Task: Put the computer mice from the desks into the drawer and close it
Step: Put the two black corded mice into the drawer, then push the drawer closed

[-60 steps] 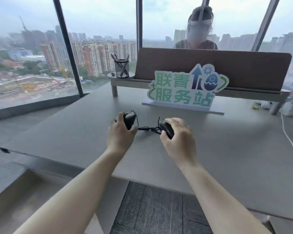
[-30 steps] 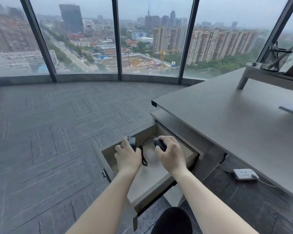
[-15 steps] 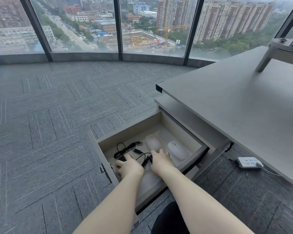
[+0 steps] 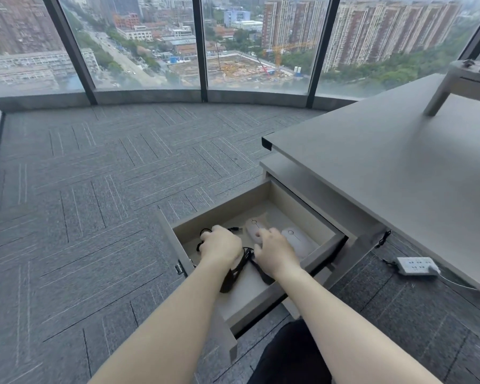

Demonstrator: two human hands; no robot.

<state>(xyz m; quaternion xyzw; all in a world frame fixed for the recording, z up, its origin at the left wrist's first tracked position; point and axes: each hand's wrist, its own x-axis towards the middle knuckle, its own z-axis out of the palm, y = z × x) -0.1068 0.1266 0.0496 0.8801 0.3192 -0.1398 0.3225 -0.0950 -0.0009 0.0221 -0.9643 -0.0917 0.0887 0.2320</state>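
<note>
The drawer (image 4: 263,303) under the desk stands pulled out. Two white mice (image 4: 253,227) (image 4: 298,241) lie at its back. Two black wired mice (image 4: 232,274) (image 4: 262,271) rest on the drawer floor under my wrists, blurred, with their cables (image 4: 234,229) looped toward the back left. My left hand (image 4: 221,246) is inside the drawer over the cable loop; its fingers curl down out of sight. My right hand (image 4: 275,249) hovers with loose fingers over the near end of the left white mouse.
The grey desk top (image 4: 385,162) overhangs the drawer unit on the right. A white power strip (image 4: 416,266) lies on the carpet under the desk. Grey carpet (image 4: 94,203) stretches left to the glass wall. My dark-clothed knee (image 4: 291,353) is below the drawer front.
I turned from the desk to the open drawer carrying both black mice and lowered them in. Since half a second ago my hands have shifted deeper, leaving the black mice behind them.
</note>
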